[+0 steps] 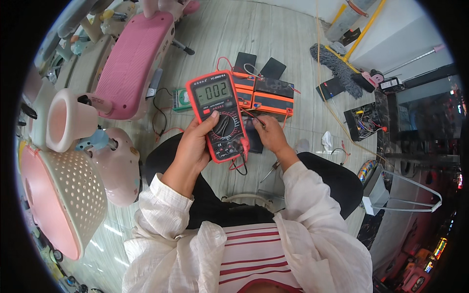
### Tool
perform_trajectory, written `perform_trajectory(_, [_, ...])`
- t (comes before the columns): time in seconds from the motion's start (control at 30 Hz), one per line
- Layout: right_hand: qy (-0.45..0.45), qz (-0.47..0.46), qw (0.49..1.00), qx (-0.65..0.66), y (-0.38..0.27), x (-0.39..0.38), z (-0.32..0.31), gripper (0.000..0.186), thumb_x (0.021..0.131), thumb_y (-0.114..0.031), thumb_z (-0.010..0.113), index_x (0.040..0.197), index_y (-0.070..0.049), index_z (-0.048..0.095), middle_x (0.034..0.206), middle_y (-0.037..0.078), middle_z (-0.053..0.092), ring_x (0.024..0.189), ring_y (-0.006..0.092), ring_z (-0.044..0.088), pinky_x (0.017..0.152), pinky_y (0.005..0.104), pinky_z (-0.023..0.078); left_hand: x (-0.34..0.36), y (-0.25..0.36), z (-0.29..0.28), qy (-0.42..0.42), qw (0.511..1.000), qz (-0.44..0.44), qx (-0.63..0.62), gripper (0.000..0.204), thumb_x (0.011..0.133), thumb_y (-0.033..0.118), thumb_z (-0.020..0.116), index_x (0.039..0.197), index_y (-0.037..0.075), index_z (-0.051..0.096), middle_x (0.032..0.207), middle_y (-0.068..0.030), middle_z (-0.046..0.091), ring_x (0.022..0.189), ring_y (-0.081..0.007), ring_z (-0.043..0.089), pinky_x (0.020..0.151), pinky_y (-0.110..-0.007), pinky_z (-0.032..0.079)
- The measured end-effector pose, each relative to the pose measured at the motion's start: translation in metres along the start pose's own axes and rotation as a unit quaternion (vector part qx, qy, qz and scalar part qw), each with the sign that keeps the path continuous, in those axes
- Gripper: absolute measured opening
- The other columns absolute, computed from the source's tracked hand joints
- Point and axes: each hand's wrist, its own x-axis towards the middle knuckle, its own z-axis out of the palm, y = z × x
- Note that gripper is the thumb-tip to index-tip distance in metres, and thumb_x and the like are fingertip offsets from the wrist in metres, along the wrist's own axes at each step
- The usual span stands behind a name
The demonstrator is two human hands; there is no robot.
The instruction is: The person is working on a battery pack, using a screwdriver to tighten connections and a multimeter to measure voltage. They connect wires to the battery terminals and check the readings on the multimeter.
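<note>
My left hand [198, 141] is closed around a red and dark grey digital multimeter [224, 124], held upright toward me with its display lit. My right hand [271, 134] pinches a thin black test probe [256, 119] just right of the meter, near several black-and-orange battery packs [273, 100] on the floor. Dark flat panels [273, 68] lie behind the packs, and a green object [181, 100] sits partly behind the meter. Red and black leads hang from the meter and loop among the packs.
Pink children's scooters [129, 68] and a perforated pink-and-cream basket [63, 200] crowd the left. On the right are an open wiring box [366, 124], a grey mop [330, 63], cables and a metal frame [415, 207]. A screwdriver [268, 173] lies on the tiled floor [200, 29].
</note>
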Motion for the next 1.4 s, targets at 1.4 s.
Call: perform_trajectory(1.4, [-0.055,0.217,0.879,0.421,-0.151,-0.066,-0.124,0.042,0.099,-0.011,0.06,0.135,0.005,0.045,0.119,0.011,0.061,0.102,0.0151,0.063,0.088,0.0313,0.056,-0.005,-0.045,0.046,-0.047,0.876,0.168,0.45,0.05,0.102,0.046,0.048,0.112,0.0,0.062,0.082,-0.0075,0.067,0.072,-0.0137,0.062,0.066,-0.027,0.049])
